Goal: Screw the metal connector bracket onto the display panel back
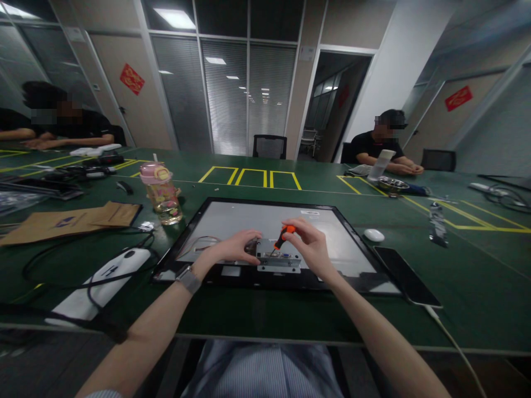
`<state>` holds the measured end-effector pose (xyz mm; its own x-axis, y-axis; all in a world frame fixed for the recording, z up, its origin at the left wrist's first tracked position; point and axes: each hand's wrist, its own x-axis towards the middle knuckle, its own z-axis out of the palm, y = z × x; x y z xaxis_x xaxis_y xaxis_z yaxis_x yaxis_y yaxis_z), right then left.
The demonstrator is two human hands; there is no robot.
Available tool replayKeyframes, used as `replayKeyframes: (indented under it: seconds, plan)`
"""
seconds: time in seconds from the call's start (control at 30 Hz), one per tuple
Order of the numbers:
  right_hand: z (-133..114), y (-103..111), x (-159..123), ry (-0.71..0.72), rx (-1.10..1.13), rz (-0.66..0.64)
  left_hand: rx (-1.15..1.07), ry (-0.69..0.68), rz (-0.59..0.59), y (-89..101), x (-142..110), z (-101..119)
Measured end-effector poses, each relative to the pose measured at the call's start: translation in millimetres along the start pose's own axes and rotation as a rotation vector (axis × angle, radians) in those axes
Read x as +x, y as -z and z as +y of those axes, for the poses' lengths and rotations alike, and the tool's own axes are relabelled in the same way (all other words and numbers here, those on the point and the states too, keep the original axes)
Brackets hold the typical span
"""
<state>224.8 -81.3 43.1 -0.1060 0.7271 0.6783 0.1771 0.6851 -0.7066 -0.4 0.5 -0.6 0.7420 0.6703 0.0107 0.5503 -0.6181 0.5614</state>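
Observation:
A screwdriver (284,237) with an orange and black handle is held in my right hand (309,246), its fingers closed round the top of the handle. The shaft slants down to a silver metal bracket (279,263) with connector ports, one of them blue. At the bracket's left end, my left hand (238,247) grips with thumb and fingers; a dark part shows between them. Beneath both hands lies a display panel (253,218), its grey back facing up inside a black frame. Thin wires (193,243) run along its left side. The screwdriver's tip is too small to make out.
Left of the panel stand a pink-lidded bottle (160,193), a brown paper envelope (74,220) and a white power strip (103,282) with black cables. To the right lie a phone (406,275) on a cable and a white case (374,235). People sit across the table.

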Motion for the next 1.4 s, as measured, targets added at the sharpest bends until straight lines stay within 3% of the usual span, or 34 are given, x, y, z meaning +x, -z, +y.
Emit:
replayKeyframes:
  seconds: [0.1, 0.3, 0.5, 0.77, 0.97, 1.1, 1.2, 1.4]
  plan:
    - [0.3, 0.1, -0.8, 0.046, -0.122, 0.047, 0.002, 0.009, -0.003, 0.3, -0.5, 1.1]
    - [0.6, -2.0, -2.9, 0.013, -0.028, -0.069, 0.007, 0.023, 0.002, 2.3, -1.5, 6.8]
    - [2.4, -2.6, 0.9, 0.075, -0.208, 0.11, 0.009, 0.03, -0.008, 1.8, -0.7, 5.3]
    - [1.1, -1.0, -0.9, -0.043, 0.085, -0.081, 0.009, 0.042, -0.008, 2.8, -1.5, 6.8]
    - [4.8, -2.0, 0.2, -0.001, -0.015, 0.046, -0.009, 0.025, 0.002, 1.8, -2.0, 6.5]
    - [-1.9, -1.3, 1.4, 0.015, -0.016, 0.01, -0.016, 0.011, 0.006, 1.2, -1.6, 4.5]
    - [-3.7, -2.7, 0.5, -0.053, 0.074, -0.033, -0.014, 0.006, 0.004, 1.9, -1.7, 5.1]
    - [1.6, -8.4, -2.6, -0.065, 0.124, 0.057, -0.006, 0.014, -0.001, 1.5, -1.2, 6.0]
